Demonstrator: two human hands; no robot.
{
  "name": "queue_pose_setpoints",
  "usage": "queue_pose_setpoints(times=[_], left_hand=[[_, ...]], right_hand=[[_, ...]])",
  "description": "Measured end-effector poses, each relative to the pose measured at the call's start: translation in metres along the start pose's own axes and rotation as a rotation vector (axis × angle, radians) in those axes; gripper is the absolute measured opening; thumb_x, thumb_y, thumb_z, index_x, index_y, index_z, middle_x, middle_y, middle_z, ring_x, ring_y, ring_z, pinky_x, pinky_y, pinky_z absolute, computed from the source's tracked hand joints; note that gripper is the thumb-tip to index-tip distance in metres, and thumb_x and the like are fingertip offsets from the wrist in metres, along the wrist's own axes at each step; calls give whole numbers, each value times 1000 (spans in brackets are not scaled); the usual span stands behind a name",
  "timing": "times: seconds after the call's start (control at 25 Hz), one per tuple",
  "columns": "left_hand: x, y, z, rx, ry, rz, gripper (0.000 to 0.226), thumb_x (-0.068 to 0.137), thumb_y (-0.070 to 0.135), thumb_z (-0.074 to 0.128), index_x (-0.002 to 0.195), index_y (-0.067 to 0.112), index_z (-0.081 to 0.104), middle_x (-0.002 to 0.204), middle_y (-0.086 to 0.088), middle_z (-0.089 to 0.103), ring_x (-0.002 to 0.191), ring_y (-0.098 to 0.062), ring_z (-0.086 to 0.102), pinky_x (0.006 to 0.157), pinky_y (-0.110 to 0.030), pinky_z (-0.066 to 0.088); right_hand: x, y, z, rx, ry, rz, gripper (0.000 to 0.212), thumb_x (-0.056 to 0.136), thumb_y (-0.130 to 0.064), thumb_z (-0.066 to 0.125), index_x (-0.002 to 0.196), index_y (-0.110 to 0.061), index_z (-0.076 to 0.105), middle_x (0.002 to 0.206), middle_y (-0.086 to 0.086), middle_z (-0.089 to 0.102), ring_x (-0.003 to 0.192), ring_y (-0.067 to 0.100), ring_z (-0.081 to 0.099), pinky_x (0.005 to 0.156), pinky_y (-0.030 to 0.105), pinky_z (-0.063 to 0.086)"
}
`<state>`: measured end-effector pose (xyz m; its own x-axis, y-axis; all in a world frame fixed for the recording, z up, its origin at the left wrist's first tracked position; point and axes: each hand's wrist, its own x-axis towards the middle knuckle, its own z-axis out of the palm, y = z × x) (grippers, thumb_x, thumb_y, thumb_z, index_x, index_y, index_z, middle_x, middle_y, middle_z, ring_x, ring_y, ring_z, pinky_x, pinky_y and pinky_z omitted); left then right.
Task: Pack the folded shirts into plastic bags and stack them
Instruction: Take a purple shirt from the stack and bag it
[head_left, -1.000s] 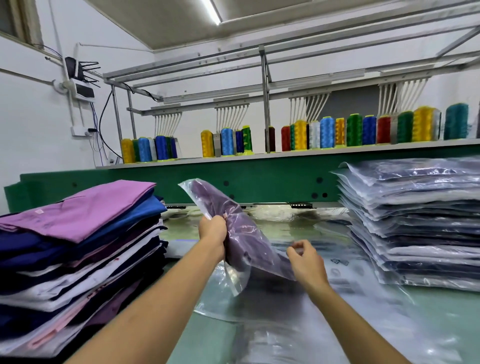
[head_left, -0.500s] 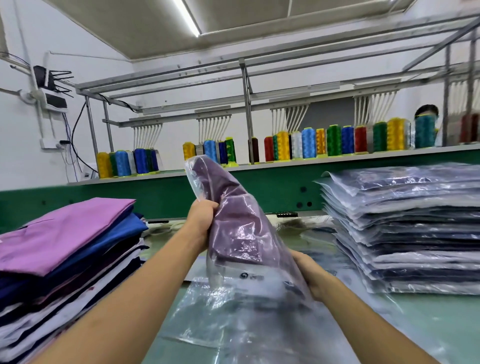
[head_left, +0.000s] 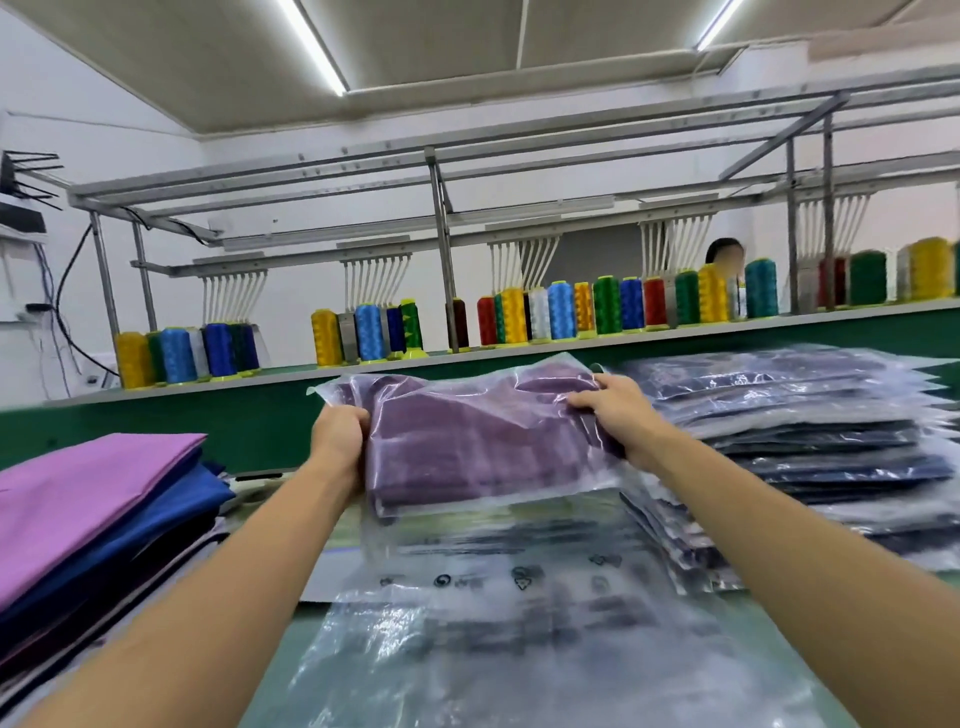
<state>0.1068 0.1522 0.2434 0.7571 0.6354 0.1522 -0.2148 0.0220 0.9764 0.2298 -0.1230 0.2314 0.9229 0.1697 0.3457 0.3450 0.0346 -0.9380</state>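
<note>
A folded purple shirt in a clear plastic bag (head_left: 467, 441) is held flat in the air above the table. My left hand (head_left: 337, 441) grips its left edge and my right hand (head_left: 613, 410) grips its right edge, close to the stack of bagged shirts (head_left: 810, 447) on the right. A pile of unbagged folded shirts (head_left: 98, 509), pink on top with blue below, sits at the left. Empty clear plastic bags (head_left: 509, 634) lie on the table under my arms.
A green machine rail (head_left: 249, 415) runs across behind the table, carrying a shelf of coloured thread cones (head_left: 561, 312) under a metal frame. A person's head (head_left: 724, 260) shows behind the cones at the right.
The bagged purple shirt turned from upright to flat and moved up and right toward the bagged stack. My right hand shifted from beneath it to its right edge. The camera tilted up.
</note>
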Motion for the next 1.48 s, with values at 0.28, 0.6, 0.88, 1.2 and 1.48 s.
queue_pose_setpoints(times=[0.28, 0.6, 0.88, 1.2, 1.48], left_hand=[[14, 32, 119, -43, -198, 49, 56, 80, -6, 41, 133, 7, 53, 94, -15, 54, 80, -28, 55, 63, -35, 49], [22, 21, 262, 78, -366, 115, 49, 95, -12, 38, 132, 18, 50, 113, -6, 56, 101, -26, 56, 87, -39, 52], [59, -14, 339, 417, -441, 74, 29, 93, -7, 29, 88, -7, 57, 80, -20, 56, 68, -20, 49, 58, -25, 44], [85, -26, 376, 515, -462, 98, 52, 94, -3, 33, 145, -10, 40, 122, -25, 58, 107, -34, 58, 78, -36, 47], [81, -35, 392, 644, -467, 182, 29, 94, 1, 39, 117, -6, 56, 103, -20, 57, 89, -28, 49, 74, -33, 38]], right_hand=[[45, -39, -114, -81, 210, -7, 35, 95, 1, 61, 130, -3, 59, 102, 15, 67, 69, 20, 65, 52, 26, 53], [116, -27, -265, -263, 428, 45, 28, 91, 15, 54, 113, 9, 69, 100, 23, 69, 76, 27, 62, 73, 30, 56], [186, 9, -323, -482, 551, 90, 13, 88, 6, 60, 95, 9, 71, 101, 27, 70, 101, 42, 67, 97, 53, 54], [234, 31, -348, -838, 458, 71, 15, 89, -2, 70, 79, -14, 70, 97, 12, 73, 98, 30, 65, 94, 39, 53], [236, 37, -360, -906, 432, 68, 9, 90, -7, 71, 95, -15, 71, 98, 6, 74, 95, 24, 65, 91, 38, 52]])
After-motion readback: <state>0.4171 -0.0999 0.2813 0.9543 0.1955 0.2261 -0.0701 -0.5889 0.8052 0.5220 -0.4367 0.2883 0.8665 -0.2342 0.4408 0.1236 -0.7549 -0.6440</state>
